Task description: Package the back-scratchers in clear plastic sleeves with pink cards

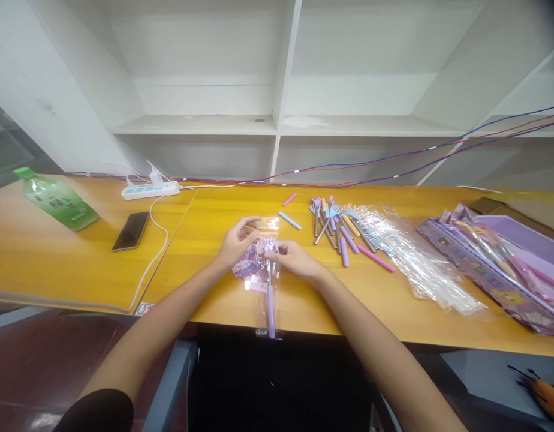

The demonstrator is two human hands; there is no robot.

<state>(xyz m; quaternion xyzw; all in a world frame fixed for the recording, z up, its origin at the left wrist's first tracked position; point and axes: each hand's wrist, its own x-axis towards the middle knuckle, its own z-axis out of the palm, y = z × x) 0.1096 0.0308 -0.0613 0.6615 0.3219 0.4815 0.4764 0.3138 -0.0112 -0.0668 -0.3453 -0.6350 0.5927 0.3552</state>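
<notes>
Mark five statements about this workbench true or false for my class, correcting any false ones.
1. The left hand and right hand are both at a clear plastic bag. True.
2. The handle in it is green. False: the slim handle is purple.
3. A black rectangular phone lies left of both hands. True.
4. The short blue stick lies farther back than the pink one. False: the short pink stick is farther back.
5. The purple printed box is right of the hands. True.

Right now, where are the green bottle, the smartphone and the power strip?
Green bottle [61,203]: head view, on its label.
Smartphone [131,231]: head view, on its dark screen.
Power strip [144,191]: head view, on its white body.
</notes>
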